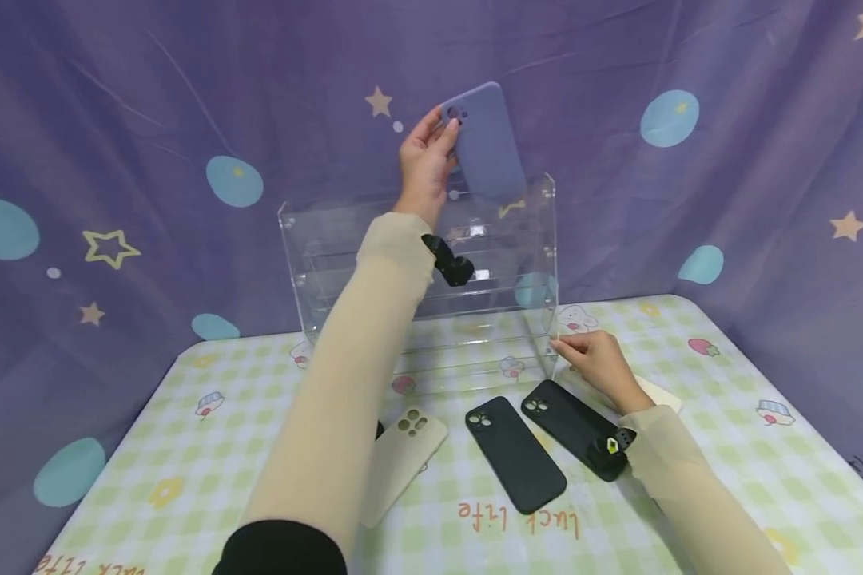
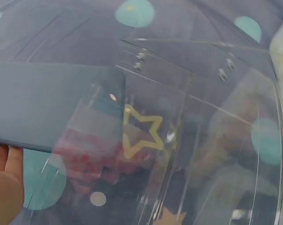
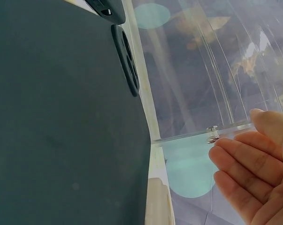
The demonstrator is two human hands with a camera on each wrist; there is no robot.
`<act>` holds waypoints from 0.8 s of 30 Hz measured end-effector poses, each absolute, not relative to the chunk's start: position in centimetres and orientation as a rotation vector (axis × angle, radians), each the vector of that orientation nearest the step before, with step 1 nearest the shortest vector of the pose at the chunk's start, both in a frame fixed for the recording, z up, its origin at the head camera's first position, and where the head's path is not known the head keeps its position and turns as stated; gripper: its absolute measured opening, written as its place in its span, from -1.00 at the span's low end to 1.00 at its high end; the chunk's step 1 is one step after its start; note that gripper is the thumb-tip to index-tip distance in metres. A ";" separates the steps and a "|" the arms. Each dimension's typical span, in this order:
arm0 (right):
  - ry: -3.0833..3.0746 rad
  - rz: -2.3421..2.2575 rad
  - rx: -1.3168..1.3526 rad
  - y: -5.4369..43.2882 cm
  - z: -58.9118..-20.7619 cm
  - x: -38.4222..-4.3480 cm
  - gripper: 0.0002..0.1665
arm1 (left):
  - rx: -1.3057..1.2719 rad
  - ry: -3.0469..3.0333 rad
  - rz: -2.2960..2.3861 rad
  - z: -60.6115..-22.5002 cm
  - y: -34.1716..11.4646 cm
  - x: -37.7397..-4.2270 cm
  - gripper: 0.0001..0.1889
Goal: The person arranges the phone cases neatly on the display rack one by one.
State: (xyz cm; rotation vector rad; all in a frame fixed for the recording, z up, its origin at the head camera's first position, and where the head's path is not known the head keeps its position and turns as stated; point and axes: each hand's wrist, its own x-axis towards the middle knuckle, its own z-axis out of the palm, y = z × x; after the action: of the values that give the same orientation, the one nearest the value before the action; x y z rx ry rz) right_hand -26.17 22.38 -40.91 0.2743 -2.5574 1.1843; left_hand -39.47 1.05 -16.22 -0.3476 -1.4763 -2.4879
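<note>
My left hand (image 1: 424,164) holds a lavender-blue phone case (image 1: 485,144) by its camera-hole end, thumb on the face turned to me. The case is tilted, its lower end overlapping the top of a clear acrylic display rack (image 1: 550,263). In the left wrist view the case (image 2: 57,105) appears as a flat panel beside the rack's clear shelves. Low on the rack's right side, my right hand (image 1: 598,363) pinches the edge of the side panel. The right wrist view shows that thumb and the fingers (image 3: 247,164) on either side of the panel edge, near a metal screw.
Two dark phone cases (image 1: 515,455) (image 1: 571,427) lie before the rack. A cream case (image 1: 406,455) lies partly behind my left sleeve, and another pale case (image 1: 659,394) behind my right hand. A checked cloth (image 1: 244,399) covers the table; a purple curtain (image 1: 151,96) hangs behind.
</note>
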 end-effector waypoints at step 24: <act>-2.575 1.226 0.299 21.3 -41.2 -26.7 -0.70 | -0.054 -2.227 -2.068 -15.1 0.1 -38.0 -0.67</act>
State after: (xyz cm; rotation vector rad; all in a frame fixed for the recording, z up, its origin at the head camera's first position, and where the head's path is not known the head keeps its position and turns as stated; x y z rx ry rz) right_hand -26.67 21.35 -41.16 0.2986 -2.5751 1.2261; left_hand -37.98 0.08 -15.09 -0.0539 -2.2268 -2.0683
